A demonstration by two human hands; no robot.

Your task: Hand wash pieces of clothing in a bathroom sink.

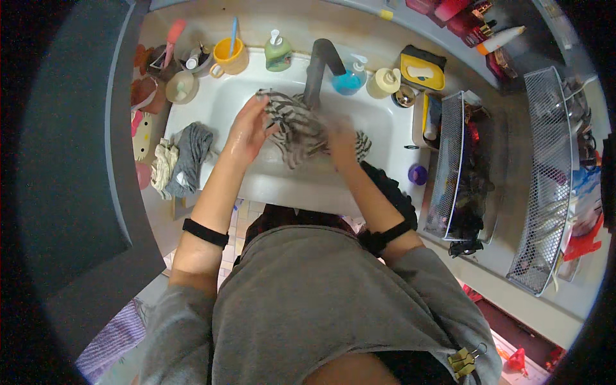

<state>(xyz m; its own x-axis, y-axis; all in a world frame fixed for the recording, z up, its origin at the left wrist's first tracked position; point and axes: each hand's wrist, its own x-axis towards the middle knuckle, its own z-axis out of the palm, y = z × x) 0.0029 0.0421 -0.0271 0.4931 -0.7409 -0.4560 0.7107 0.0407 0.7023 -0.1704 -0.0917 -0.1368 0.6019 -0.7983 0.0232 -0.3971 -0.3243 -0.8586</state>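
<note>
A black-and-white striped cloth (293, 131) is bunched up in the white sink (378, 122), under the dark grey faucet (316, 77). My left hand (247, 130) grips its left edge, the fingers closed round the fabric and the thumb reaching over it. My right hand (340, 140) is at the cloth's right side, smeared by motion, so its fingers cannot be made out. A piece of the striped fabric shows just beyond that hand's right edge. Wet skin shines on my left wrist.
On the sink's left rim lie a grey cloth (190, 157) and a cream cloth (165, 163). Behind stand a yellow cup (230, 58), a green pump bottle (278, 52), a blue pump bottle (350, 78) and a yellow soap dish (423, 72). Wire baskets (447, 167) stand right, near a purple lid (418, 174).
</note>
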